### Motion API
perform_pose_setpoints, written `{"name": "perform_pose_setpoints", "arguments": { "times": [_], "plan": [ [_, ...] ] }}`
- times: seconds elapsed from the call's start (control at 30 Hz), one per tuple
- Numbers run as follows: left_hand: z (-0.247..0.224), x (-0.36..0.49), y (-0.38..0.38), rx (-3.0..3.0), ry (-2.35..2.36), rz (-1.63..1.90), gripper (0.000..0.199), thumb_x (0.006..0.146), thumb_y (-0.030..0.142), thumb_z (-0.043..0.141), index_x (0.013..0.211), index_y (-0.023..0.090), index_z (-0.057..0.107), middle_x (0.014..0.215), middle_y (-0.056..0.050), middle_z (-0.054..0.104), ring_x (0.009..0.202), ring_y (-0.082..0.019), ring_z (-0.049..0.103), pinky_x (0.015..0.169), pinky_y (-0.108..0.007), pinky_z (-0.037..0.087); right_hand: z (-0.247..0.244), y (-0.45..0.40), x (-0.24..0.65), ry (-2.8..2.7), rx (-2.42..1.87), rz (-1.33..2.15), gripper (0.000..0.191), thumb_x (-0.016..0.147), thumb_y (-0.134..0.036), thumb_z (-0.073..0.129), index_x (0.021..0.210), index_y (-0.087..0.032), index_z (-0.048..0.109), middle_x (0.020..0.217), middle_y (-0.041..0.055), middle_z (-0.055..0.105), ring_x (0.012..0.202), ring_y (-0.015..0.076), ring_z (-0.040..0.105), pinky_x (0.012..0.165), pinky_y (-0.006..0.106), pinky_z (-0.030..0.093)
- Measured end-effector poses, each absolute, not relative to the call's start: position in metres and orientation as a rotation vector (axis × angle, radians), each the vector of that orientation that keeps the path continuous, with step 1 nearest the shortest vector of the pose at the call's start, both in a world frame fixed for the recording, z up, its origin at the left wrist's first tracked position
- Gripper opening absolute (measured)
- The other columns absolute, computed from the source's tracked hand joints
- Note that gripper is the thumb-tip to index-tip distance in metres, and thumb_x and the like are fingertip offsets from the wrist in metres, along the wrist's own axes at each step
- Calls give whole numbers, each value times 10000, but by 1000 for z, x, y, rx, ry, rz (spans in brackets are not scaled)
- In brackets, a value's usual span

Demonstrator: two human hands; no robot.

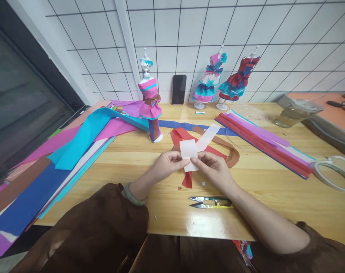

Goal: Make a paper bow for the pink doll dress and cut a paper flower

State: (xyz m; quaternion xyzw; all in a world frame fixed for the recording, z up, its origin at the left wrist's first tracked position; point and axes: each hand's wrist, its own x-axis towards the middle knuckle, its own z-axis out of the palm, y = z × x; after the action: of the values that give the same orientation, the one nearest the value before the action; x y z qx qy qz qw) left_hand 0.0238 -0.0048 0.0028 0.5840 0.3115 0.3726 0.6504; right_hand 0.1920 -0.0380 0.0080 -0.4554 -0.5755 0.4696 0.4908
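Between both hands, above the table, is a white strip of crepe paper (pixel 189 148) with one end folded over; its longer tail slants up to the right. My left hand (pixel 170 163) pinches the strip's left edge between thumb and fingers. On the other side, my right hand (pixel 213 167) pinches the lower right edge, thumb in front. Behind and under the hands lie a red paper strip (pixel 187 181) and a curled brown strip (pixel 233 156). Thread snips (pixel 210 202) with a yellow handle rest below my right hand.
Long coloured paper strips (pixel 27 197) cover the left side. A dressed mini mannequin (pixel 149 100) stands behind; two more (pixel 208 81) are by the tiled wall, near a phone (pixel 178 89). At right are folded strips (pixel 263 142), a tape roll (pixel 334 176) and a cup (pixel 296 113).
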Motion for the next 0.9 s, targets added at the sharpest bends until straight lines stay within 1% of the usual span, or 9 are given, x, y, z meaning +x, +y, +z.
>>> {"name": "perform_pose_setpoints", "arguments": {
  "times": [0.07,0.2,0.33,0.5,0.6,0.67,0.7,0.83,0.9],
  "plan": [
    [3,24,-5,1334,752,844,204,696,301,650,762,109,643,792,-46,669,740,-137,600,710,-251,444,10,-38,192,-1375,-1077,1132,199,745,-365,627,828,-189,589,757,28,613,699,155,573,662,295,484],
    [4,23,-4,1227,762,840,235,672,322,670,770,111,637,791,-54,669,729,-139,596,715,-264,437,15,-41,192,-1333,-1000,1086,220,783,-351,592,948,-225,520,842,38,619,775,163,594,715,305,502],
    [7,21,-2,1081,743,769,273,647,315,692,803,99,634,801,-76,663,735,-149,596,726,-286,432,14,-43,194,-1479,-1027,968,193,846,-305,506,1020,-233,548,925,56,618,776,165,594,731,327,503],
    [10,19,-3,957,673,672,252,626,294,710,759,98,627,726,-53,631,677,-126,576,678,-268,423,8,-42,197,-1705,-1044,781,232,846,-231,499,1059,-242,590,1015,68,611,943,204,569,821,364,472],
    [10,19,-3,982,680,655,244,632,291,705,755,93,630,728,-58,627,663,-119,564,661,-254,415,8,-43,198,-1734,-1054,747,419,850,-212,487,1261,-275,443,1103,84,573,873,188,586,783,364,490],
    [9,19,-3,998,674,651,243,644,284,697,774,88,638,744,-64,626,671,-118,560,661,-249,413,8,-43,198,-1765,-1050,707,508,853,-197,475,1332,-297,342,1146,89,548,824,174,590,778,369,491],
    [8,18,-2,999,675,654,244,645,280,696,782,86,640,744,-64,625,674,-118,560,663,-248,414,9,-43,199,-1802,-1036,676,508,853,-184,467,1332,-302,346,1146,86,548,828,173,586,789,373,486],
    [8,18,-2,972,682,653,264,637,279,702,813,92,643,762,-67,631,705,-131,573,693,-265,430,10,-41,198,-1959,-934,591,410,851,-142,431,1223,-296,503,1086,75,578,981,204,548,848,389,456],
    [8,18,-2,967,678,652,272,630,279,706,820,95,643,784,-71,635,732,-139,580,713,-273,435,9,-40,198,-1971,-912,595,369,852,-149,430,1169,-291,555,1064,74,587,1004,209,547,844,388,463]
  ]
}}
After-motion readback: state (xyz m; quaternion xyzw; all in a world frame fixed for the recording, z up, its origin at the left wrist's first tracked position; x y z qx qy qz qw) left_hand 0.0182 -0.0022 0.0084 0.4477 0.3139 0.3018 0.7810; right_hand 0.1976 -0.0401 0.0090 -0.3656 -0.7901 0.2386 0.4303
